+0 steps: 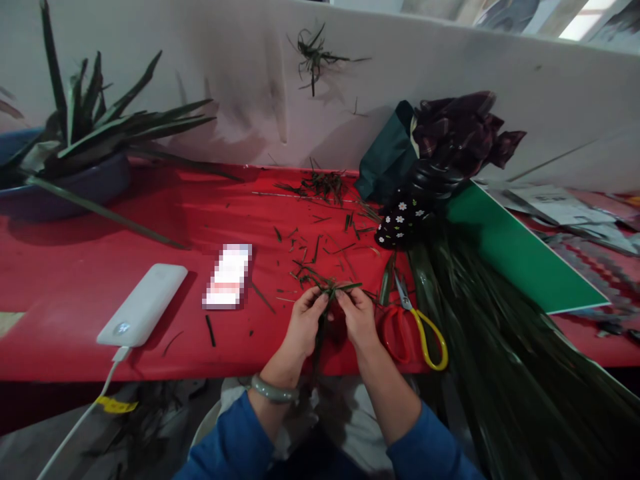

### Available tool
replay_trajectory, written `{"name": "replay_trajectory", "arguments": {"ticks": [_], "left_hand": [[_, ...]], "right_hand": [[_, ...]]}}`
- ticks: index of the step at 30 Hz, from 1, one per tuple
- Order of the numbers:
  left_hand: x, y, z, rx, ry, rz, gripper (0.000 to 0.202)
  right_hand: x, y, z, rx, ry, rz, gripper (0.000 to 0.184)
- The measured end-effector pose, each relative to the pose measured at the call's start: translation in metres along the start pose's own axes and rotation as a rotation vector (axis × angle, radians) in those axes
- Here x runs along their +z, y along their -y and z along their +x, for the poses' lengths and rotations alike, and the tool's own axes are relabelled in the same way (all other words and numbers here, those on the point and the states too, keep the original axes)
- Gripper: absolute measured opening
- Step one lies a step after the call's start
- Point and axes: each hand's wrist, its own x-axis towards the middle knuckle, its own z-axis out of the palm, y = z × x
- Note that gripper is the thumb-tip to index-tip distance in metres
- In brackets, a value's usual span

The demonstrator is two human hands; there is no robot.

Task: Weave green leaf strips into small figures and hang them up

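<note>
Over the front part of the red-covered table, both hands meet at a small bundle of green leaf strips (pixel 329 288). My left hand (pixel 307 320) pinches it from the left, thumb and fingers closed. From the right, my right hand (pixel 359 317) pinches the same bundle. Strip ends stick out above the fingers, and a longer dark piece hangs between the wrists. Just right of my right hand lie scissors (pixel 405 299) with one red and one yellow handle, blades pointing away. Long green leaves (pixel 480 333) spread beside them.
Leaf scraps (pixel 325 187) litter the red table (pixel 165 200). At left are a blue basin (pixel 75 183) of spiky leaves, a white power bank (pixel 145 303) with a cable, and a phone (pixel 227 277). A green board (pixel 520 247) and dark bundled cloth (pixel 460 133) stand at right.
</note>
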Motion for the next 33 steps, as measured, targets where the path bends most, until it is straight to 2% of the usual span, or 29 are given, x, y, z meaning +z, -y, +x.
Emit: {"name": "replay_trajectory", "arguments": {"ticks": [5, 10, 14, 18, 26, 29, 33], "left_hand": [[0.0015, -0.0006, 0.0011, 0.060, -0.042, 0.032, 0.018], [0.0005, -0.0011, 0.0015, 0.045, -0.037, 0.024, 0.017], [-0.0001, 0.0005, 0.0031, 0.065, -0.076, -0.012, 0.016], [0.0008, 0.0016, 0.0027, 0.119, -0.079, 0.058, 0.017], [-0.0002, 0.0027, 0.0031, 0.117, -0.086, 0.005, 0.018], [-0.0013, 0.0020, 0.0035, 0.149, -0.125, 0.001, 0.019], [-0.0050, -0.0005, 0.0039, 0.245, -0.256, 0.108, 0.019]], "right_hand": [[0.0001, -0.0014, 0.0017, -0.065, -0.041, -0.067, 0.018], [0.0002, -0.0030, 0.0030, -0.008, -0.024, -0.136, 0.022], [0.0006, -0.0019, 0.0004, -0.002, 0.027, -0.137, 0.017], [0.0007, -0.0008, -0.0008, -0.058, 0.023, -0.204, 0.013], [0.0001, -0.0022, 0.0008, -0.026, 0.015, -0.132, 0.014], [-0.0001, -0.0005, -0.0022, -0.112, 0.005, -0.208, 0.011], [0.0026, 0.0044, -0.0064, -0.287, 0.151, -0.522, 0.012]]}}
